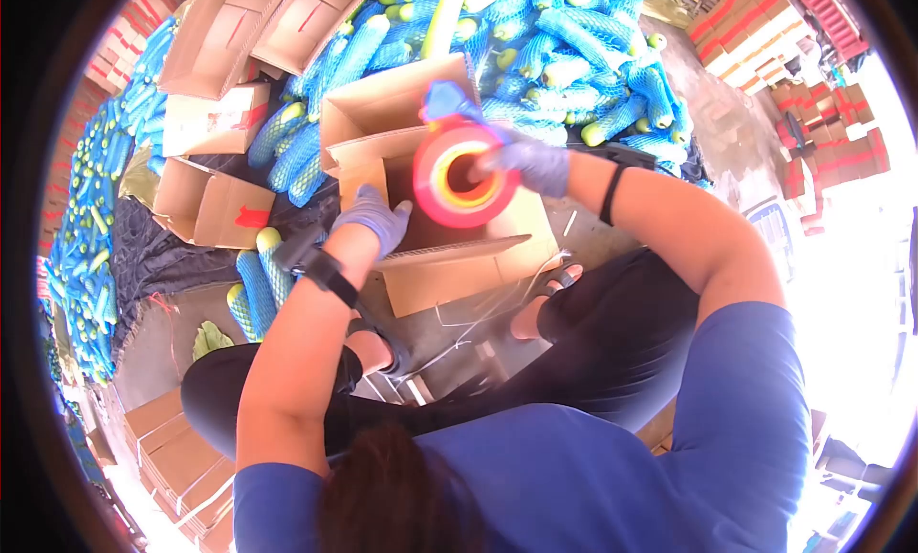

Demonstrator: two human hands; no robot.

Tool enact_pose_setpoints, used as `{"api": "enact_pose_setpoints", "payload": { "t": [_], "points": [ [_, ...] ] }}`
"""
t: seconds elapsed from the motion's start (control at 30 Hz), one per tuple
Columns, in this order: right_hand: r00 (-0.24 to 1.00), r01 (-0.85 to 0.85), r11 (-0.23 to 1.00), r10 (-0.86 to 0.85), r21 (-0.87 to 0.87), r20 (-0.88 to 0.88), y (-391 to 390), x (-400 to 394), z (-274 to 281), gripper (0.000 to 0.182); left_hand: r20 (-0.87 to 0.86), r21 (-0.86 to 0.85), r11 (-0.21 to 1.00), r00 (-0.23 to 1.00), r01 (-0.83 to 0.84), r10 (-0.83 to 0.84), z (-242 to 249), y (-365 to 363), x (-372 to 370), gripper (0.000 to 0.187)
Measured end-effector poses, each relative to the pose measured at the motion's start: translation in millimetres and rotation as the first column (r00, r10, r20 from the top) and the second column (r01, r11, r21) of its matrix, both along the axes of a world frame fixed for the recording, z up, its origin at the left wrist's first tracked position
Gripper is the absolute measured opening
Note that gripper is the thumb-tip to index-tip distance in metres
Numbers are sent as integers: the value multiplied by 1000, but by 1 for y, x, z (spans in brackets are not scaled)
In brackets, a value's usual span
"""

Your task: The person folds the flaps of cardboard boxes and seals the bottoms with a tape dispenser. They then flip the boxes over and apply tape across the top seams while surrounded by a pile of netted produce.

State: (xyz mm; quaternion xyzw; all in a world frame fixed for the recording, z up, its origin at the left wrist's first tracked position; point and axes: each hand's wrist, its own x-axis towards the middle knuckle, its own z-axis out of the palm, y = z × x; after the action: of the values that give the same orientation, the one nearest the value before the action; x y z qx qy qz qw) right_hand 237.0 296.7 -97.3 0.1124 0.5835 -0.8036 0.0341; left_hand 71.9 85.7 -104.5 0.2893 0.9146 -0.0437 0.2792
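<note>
Head view, looking down over the person's own blue-sleeved shoulders and dark trousers. Right hand (531,161), in a pale lilac glove, clenched around a fat roll of packing tape with orange-red rim and yellow inner ring (461,175); fingers reach into the core from the roll's 3 o'clock side, roll lifted clear above the box. A blue tape dispenser handle (442,99) juts from the roll at 12 o'clock. Left hand (375,218), same lilac glove, fingers spread and pressed on the 9 o'clock edge of an open brown corrugated cardboard box (449,266), grasping nothing. Black strap on each wrist. Box sits on the concrete floor (727,132) just ahead of the knees, flaps up, a second open carton panel touching it at 12 o'clock. Sandalled foot (555,283) just beside the box at 4 o'clock. Big heap of yellow-green fruit sleeved in blue foam netting (574,46) from 11 to 1 o'clock of the box; more of the same netted fruit in a band along the far 9 o'clock edge of view. Several open empty-looking cartons (215,122) at 10 o'clock. Flattened cardboard stack (182,467) at 7 o'clock. Red-and-white crates (765,27) stacked at 2 o'clock, detail too washed out by glare.
</note>
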Motion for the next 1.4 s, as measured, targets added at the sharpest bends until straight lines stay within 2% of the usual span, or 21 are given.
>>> {"api": "enact_pose_setpoints", "payload": {
  "t": [0.07,0.1,0.17,0.3,0.37,0.4,0.53,0.57,0.67,0.7,0.77,0.83,0.87,0.9,0.93,1.03,1.07,1.23,1.3,1.33,1.4],
  "points": [
    [998,-34,994,28,107,59,-17,-8,-21,64,324,-17,998,945,55,-47,21,-8,-13,76],
    [993,-57,983,37,172,116,-22,-8,-29,66,397,82,972,887,220,-234,-17,-21,-37,75],
    [993,-78,947,45,312,113,-8,-14,-64,70,514,270,769,588,580,-624,7,-37,-49,74],
    [972,-134,971,90,196,216,10,-14,-40,72,435,427,799,679,423,-592,35,-70,-32,68],
    [977,-183,919,130,351,167,15,-18,-30,73,254,419,826,825,377,-505,9,-72,-30,57],
    [985,-155,957,170,247,-41,-2,-17,13,75,126,227,864,866,449,-484,22,-63,-25,68],
    [978,-165,905,201,391,-52,19,-30,23,72,155,400,859,900,320,-408,-3,-57,-41,68],
    [982,-65,887,139,458,-129,18,-35,25,70,164,407,859,901,310,-403,-14,-53,-40,68],
    [969,105,891,8,441,-246,11,-50,23,68,-382,688,659,924,305,-29,-52,-44,-28,45],
    [959,172,918,-73,357,-275,10,-55,21,66,-381,694,654,924,301,-21,-68,-41,-29,45],
    [965,190,921,-112,341,-235,8,-54,21,64,-170,916,402,907,2,385,-102,-36,-37,56],
    [982,106,988,-87,109,-168,5,-51,26,56,-89,932,359,933,-46,349,-145,-36,-54,59],
    [986,-74,996,81,57,-147,17,-49,19,51,253,950,87,901,-301,353,-153,-34,-59,55],
    [997,-65,989,59,-136,-48,16,-43,3,51,559,829,-179,788,-529,260,-161,-35,-64,51],
    [1000,15,982,-10,-187,27,0,-34,-10,56,677,735,-193,716,-650,170,-144,-38,-56,47],
    [997,36,986,-25,-162,69,-35,-25,-9,65,565,818,-202,818,-538,110,-145,-31,-48,49],
    [999,-15,996,20,-93,49,-41,-21,-7,70,18,926,357,959,-123,283,-129,-39,-51,50],
    [987,-126,979,109,160,115,-26,-27,5,78,125,870,437,960,-228,251,-89,-36,-41,63],
    [985,-158,705,67,691,157,-28,-25,42,79,108,876,436,965,-206,239,-90,-38,-40,64],
    [979,-33,634,175,773,-102,-26,-24,44,81,112,877,431,962,-214,250,-92,-38,-41,64],
    [960,-9,524,242,852,-139,-23,-15,50,81,145,889,392,958,-237,248,-96,-37,-42,66]
  ]
}}
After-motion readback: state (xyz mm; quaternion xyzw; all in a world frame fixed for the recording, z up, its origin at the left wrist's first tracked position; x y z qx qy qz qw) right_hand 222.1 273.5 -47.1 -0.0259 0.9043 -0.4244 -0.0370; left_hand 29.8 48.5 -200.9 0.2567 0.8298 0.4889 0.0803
